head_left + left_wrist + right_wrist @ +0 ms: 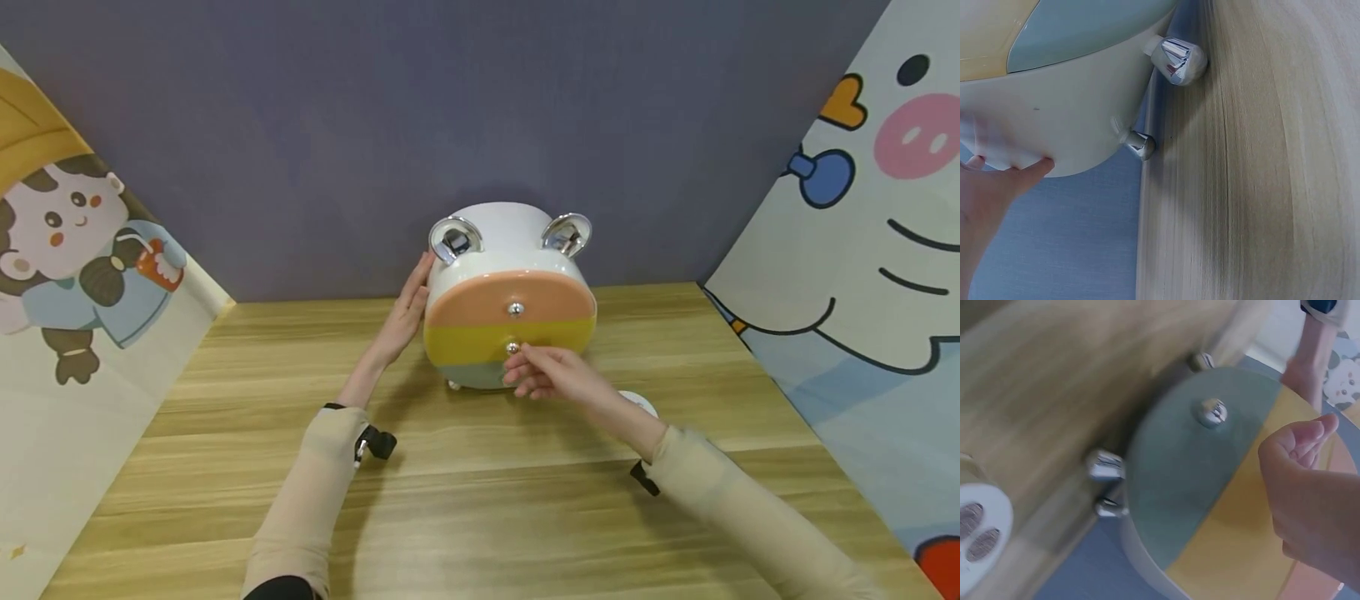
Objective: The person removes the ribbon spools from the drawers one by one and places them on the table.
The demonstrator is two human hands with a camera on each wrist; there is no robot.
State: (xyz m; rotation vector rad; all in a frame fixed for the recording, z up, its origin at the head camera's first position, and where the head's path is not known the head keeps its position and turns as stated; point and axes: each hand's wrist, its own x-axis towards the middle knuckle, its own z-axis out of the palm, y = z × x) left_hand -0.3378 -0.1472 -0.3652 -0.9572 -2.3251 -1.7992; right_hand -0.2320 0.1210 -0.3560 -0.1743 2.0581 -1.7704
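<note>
A white, rounded little drawer cabinet (pixel 495 237) stands at the back of the table, with silver ears on top. Its front has a peach drawer (pixel 480 298), a yellow drawer (pixel 457 343) and a grey-green drawer (pixel 1179 469), all flush. My right hand (pixel 558 375) pinches the yellow drawer's silver knob (pixel 513 347) with thumb and fingertips; in the right wrist view that knob is hidden behind the hand. My left hand (pixel 402 321) rests with extended fingers against the cabinet's left side, and the left wrist view shows its fingertips (pixel 1044 165) on the white wall.
Silver feet (pixel 1179 61) hold the cabinet off the wooden table (pixel 450 517). Beside my right forearm lies a white rounded object (pixel 985 506) with grey oval patches, partly hidden in the head view. Behind rises a grey-blue panel (pixel 337 150); cartoon-printed walls flank both sides.
</note>
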